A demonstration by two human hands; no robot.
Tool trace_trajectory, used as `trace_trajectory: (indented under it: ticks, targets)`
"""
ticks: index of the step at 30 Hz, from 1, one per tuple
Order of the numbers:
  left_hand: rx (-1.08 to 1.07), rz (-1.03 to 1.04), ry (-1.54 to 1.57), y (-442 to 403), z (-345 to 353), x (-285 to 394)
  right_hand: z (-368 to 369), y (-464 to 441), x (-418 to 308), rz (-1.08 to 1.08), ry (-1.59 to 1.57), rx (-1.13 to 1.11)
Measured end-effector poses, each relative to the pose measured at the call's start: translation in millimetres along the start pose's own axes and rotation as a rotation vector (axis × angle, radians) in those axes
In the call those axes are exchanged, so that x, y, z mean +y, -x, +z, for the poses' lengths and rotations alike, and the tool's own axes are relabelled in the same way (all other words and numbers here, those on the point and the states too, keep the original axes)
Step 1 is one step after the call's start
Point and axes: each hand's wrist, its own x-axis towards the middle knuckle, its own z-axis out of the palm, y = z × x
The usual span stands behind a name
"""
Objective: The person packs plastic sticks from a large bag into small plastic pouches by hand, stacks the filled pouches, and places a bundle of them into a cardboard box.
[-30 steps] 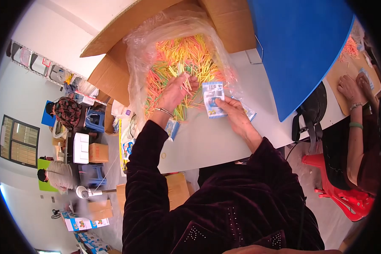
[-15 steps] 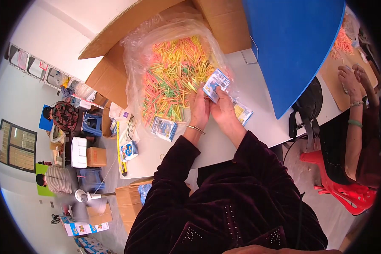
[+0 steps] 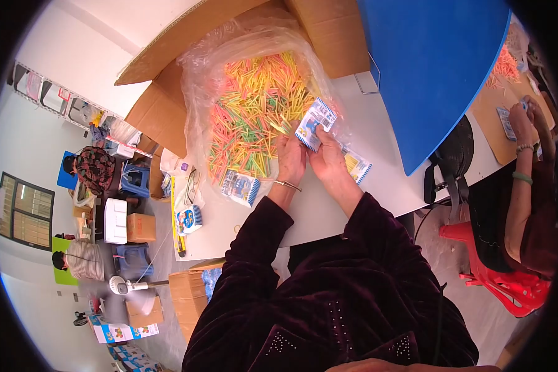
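A small blue-and-white printed packet (image 3: 317, 118) is held up over the near right edge of a heap of coloured thin sticks (image 3: 260, 105). My right hand (image 3: 328, 162) is closed on its lower part, thumb across the front. Close against the packet's lower left edge is my left hand (image 3: 289, 162), fingers curled; whatever they grip is hidden. The sticks, pink, yellow, orange and green, lie in a clear plastic liner (image 3: 195, 80) inside a cardboard box (image 3: 161, 118). One similar packet (image 3: 240, 188) lies at the heap's near edge, and another packet (image 3: 356, 165) is just beyond my right wrist.
Left on the white table (image 3: 273, 229) are glasses (image 3: 193, 185), a blue-and-white scalloped item (image 3: 188, 219) and a yellow ruler-like strip (image 3: 180, 242). A blue panel (image 3: 428, 68) stands at right. Beyond it, a co-worker's hands (image 3: 527, 121) handle a packet near a red stool (image 3: 496, 273).
My hands and the packet have barely moved; the packet is tilted slightly differently. At right, the co-worker's hands have shifted and a blue-and-white packet now shows beside them.
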Motion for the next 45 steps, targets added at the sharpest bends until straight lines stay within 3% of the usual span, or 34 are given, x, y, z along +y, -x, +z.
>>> trace_trajectory:
  ticks: [2, 5, 10, 15, 27, 35, 45]
  targets:
    - [-0.008, -0.088, -0.060, -6.0, -4.4, 8.8, -3.3, -1.6, -4.5, -0.014, 0.052, -0.031]
    - [-0.112, -0.099, -0.060, -17.6, -14.3, 21.8, -2.8, 1.1, -15.7, -0.070, 0.225, -0.081]
    - [-0.102, -0.109, 0.019, -38.1, -23.8, 42.0, 6.8, 13.5, -36.3, -0.115, 0.486, -0.148]
    - [-0.169, -0.063, 0.045, -39.8, -12.9, 69.2, 15.2, 25.9, -47.4, 0.018, 0.854, -0.208]
    - [-0.441, -0.067, -0.006, -15.9, 16.3, 107.2, 16.9, 37.0, -69.9, 0.167, 1.219, -0.497]
    - [-0.394, -0.149, -0.412, 15.6, 30.9, 102.4, 14.9, 39.4, -73.4, 0.161, 1.268, -0.577]
    - [-0.438, -0.100, -0.474, 21.1, 13.5, 87.5, 14.8, 44.6, -76.0, 0.158, 1.248, -0.570]
